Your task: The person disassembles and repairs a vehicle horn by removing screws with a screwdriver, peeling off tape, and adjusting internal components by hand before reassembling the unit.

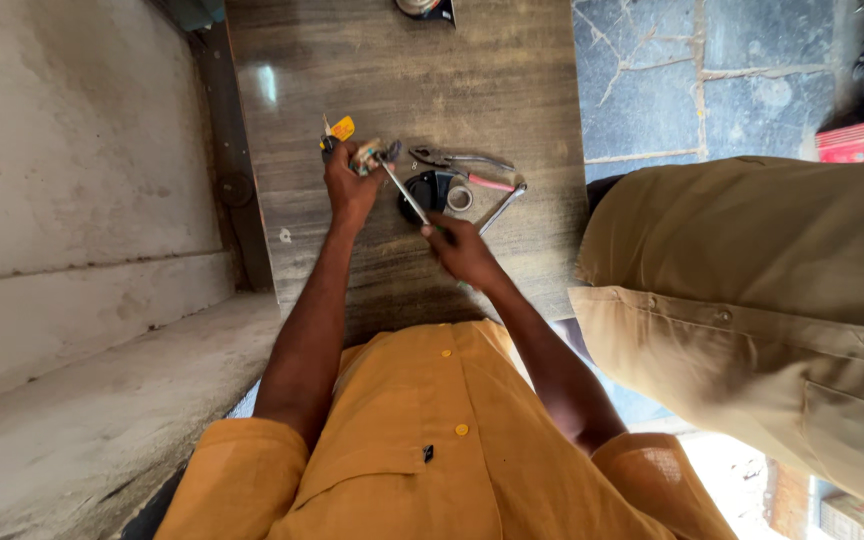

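Note:
My left hand point(349, 185) is closed around a small multicoloured part point(367, 156) with wires, held just above the wooden table point(372, 70). My right hand point(462, 250) grips a screwdriver point(404, 189) whose metal shaft points up and left, its tip at the part in my left hand. Directly beyond the shaft lies a round black part point(430, 190) with a small ring of tape point(460, 198) beside it.
Pliers with red handles point(462, 160) and a metal rod point(502, 207) lie right of the black part. A yellow tag point(342, 127) sits near my left hand. A round object point(422, 8) rests at the table's far edge. Another person in khaki clothing point(752, 300) stands at right. A concrete wall point(72, 150) runs along the left.

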